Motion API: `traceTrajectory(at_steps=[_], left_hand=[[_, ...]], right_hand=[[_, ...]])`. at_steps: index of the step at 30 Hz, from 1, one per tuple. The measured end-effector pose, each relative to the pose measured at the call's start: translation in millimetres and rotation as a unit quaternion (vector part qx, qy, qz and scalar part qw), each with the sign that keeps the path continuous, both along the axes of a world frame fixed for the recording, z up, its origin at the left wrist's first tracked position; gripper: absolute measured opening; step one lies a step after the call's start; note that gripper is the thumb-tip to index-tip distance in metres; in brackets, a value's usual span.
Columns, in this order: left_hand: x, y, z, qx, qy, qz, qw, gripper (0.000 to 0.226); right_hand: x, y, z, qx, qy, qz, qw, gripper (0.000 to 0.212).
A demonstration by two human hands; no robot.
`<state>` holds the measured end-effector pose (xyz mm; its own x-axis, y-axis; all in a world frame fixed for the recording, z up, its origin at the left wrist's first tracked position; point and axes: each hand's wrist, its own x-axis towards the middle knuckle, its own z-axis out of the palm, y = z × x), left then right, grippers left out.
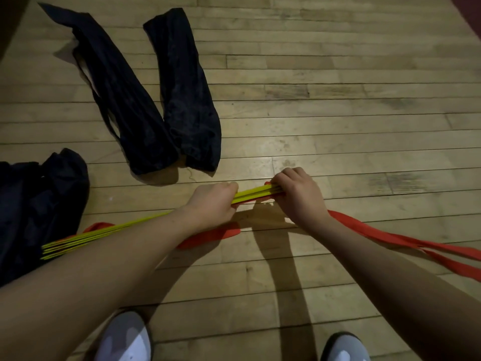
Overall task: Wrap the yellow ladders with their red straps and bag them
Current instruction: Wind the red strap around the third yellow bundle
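Note:
A stack of flat yellow ladder rungs (256, 194) is held level just above the wooden floor. My left hand (212, 204) grips the stack near its middle, and the rungs run on under my left forearm to their left ends (78, 243). My right hand (299, 195) is closed over the stack's right end. Red straps (385, 237) trail from under my right wrist across the floor to the right. More red strap (208, 238) lies bunched below my left hand. Two long dark bags (182, 95) lie flat further out.
A third dark bag (39, 209) is crumpled on the floor at the left, by the rungs' left ends. My two grey shoes (125, 337) stand at the bottom edge. The wooden floor (338, 100) stretches to the right and beyond.

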<state>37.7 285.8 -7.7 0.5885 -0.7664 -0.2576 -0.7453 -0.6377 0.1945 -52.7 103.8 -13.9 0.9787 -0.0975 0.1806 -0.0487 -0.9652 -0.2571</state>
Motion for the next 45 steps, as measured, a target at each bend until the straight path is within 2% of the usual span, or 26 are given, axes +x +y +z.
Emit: traceTrajectory(at_steps=[3, 7, 10, 13, 17, 21, 24, 29, 33, 37, 38, 42, 45], left_hand=[[-13, -17, 9, -0.022, -0.030, -0.014, 0.999, 0.037], [-20, -27, 11, -0.021, -0.054, -0.026, 0.998, 0.035], [-19, -22, 11, -0.022, -0.056, -0.032, 0.998, 0.033], [-14, -20, 15, -0.029, -0.048, -0.040, 0.998, 0.037], [-9, -15, 19, -0.044, -0.020, -0.040, 0.998, 0.039], [-4, -13, 19, -0.051, -0.001, -0.019, 0.999, 0.033], [2, -18, 20, -0.062, 0.040, 0.008, 0.997, 0.028], [6, -26, 22, -0.060, 0.074, 0.025, 0.995, 0.022], [0, -30, 24, -0.054, 0.048, 0.022, 0.997, 0.039], [2, -31, 25, -0.055, 0.035, 0.017, 0.998, 0.038], [3, -31, 26, -0.064, 0.037, 0.019, 0.997, 0.038], [5, -32, 28, -0.068, 0.018, 0.017, 0.997, 0.038], [-1, -33, 25, -0.049, 0.003, 0.017, 0.999, 0.039]], right_hand=[[-4, 5, 5, 0.030, -0.013, 0.024, 0.999, 0.026], [-6, 7, 6, 0.081, -0.022, 0.027, 0.996, 0.029], [-8, 8, 12, 0.201, 0.010, -0.054, 0.978, 0.053], [-8, 10, 21, 0.339, 0.051, -0.145, 0.928, 0.073], [-7, 5, 22, 0.421, 0.086, -0.187, 0.883, 0.052], [-8, 2, 22, 0.586, 0.084, -0.218, 0.776, 0.033], [-9, -1, 22, 0.614, 0.092, -0.190, 0.761, 0.018], [-11, -2, 17, 0.645, 0.116, -0.195, 0.729, 0.008], [-8, -1, 14, 0.677, 0.131, -0.202, 0.695, 0.012], [-6, 0, 17, 0.726, 0.146, -0.167, 0.651, 0.024], [-6, 1, 18, 0.722, 0.150, -0.157, 0.657, 0.022], [-9, 3, 19, 0.655, 0.137, -0.149, 0.728, 0.021], [-8, 9, 19, 0.650, 0.120, -0.186, 0.727, 0.028]])
